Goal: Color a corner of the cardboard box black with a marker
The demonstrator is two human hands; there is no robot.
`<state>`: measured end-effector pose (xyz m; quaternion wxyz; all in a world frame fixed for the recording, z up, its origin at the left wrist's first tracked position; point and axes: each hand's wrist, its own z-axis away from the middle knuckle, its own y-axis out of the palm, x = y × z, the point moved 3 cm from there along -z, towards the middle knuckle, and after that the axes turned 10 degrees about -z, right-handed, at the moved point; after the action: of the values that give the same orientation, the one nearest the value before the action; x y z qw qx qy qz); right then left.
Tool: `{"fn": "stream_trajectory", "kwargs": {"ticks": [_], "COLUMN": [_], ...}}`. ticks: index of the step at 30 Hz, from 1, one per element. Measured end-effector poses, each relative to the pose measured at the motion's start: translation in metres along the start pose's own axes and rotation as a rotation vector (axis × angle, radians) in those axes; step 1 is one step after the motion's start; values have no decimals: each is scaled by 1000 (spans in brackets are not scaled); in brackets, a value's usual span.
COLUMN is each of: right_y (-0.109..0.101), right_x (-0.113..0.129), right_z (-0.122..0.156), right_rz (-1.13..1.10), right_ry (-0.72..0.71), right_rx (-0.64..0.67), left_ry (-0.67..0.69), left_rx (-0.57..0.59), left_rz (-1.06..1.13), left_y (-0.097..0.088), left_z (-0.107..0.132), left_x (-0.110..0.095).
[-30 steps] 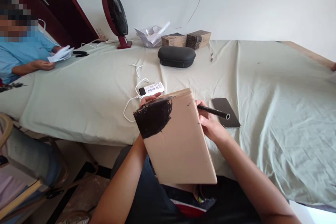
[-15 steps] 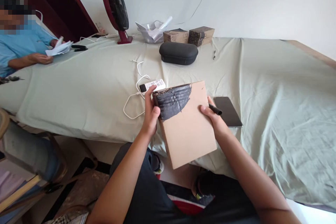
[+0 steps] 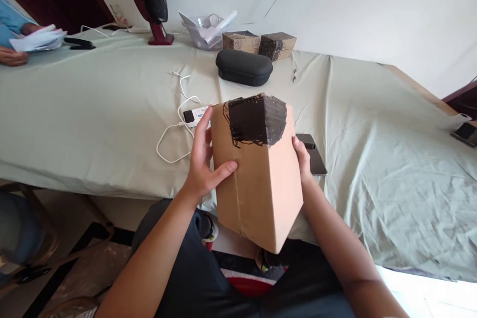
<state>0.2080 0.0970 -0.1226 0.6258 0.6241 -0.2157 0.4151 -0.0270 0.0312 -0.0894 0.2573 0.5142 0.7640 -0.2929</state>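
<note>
Between my hands is a brown cardboard box (image 3: pixel 253 184), tilted with one long edge toward me. Black scribbled ink covers its upper corner across two faces. My left hand (image 3: pixel 206 159) grips the left side, thumb lying on the front face. On the right side, my right hand (image 3: pixel 302 159) presses the box, most of its fingers hidden behind. A black marker (image 3: pixel 309 146) sticks out by the right hand and seems tucked in it. Behind that hand a dark flat tablet or phone (image 3: pixel 317 163) lies on the cloth. A white device with a cable (image 3: pixel 194 117) sits beyond my left hand.
On the cloth-covered table (image 3: pixel 112 109) are a black case (image 3: pixel 244 67), two cardboard boxes (image 3: pixel 279 45) with black markings, a clear basket (image 3: pixel 203 35) and a red fan (image 3: pixel 160 35). At far left, a person's hand (image 3: pixel 13 55) holds papers (image 3: pixel 39 39). A phone (image 3: pixel 465 132) lies far right.
The box has been turned, so a long edge and a second blackened face now show. My left thumb has shifted onto the front face. The view has swung slightly right.
</note>
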Motion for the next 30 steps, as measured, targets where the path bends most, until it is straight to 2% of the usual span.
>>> {"fn": "stream_trajectory", "kwargs": {"ticks": [3,4,8,12,18,21,24,26,30], "right_y": [-6,-9,-21,-22,-4,8,22,31,41], "right_x": [-3,-2,4,4,7,16,25,27,25], "right_z": [0,0,-4,-10,-15,-10,8,20,37], "right_rz": [71,112,297,374,467,460,450,475,456], "right_ry": [5,-55,-449,-603,-760,-998,-1276,-1297,-1115], "right_rx": [18,30,125,203,333,285,189,160,149], "left_ry": [2,1,14,49,42,31,45,55,69], "left_rx": [20,20,45,75,-79,-186,-266,-271,-250], "left_rz": [22,36,100,101,-122,-286,-460,-527,-534], "left_y": [-2,-3,-6,-4,-1,-1,4,9,17], "left_z": [1,0,0,1,0,1,6,8,11], "left_x": [7,9,17,13,-12,-27,-42,-50,-57]}}
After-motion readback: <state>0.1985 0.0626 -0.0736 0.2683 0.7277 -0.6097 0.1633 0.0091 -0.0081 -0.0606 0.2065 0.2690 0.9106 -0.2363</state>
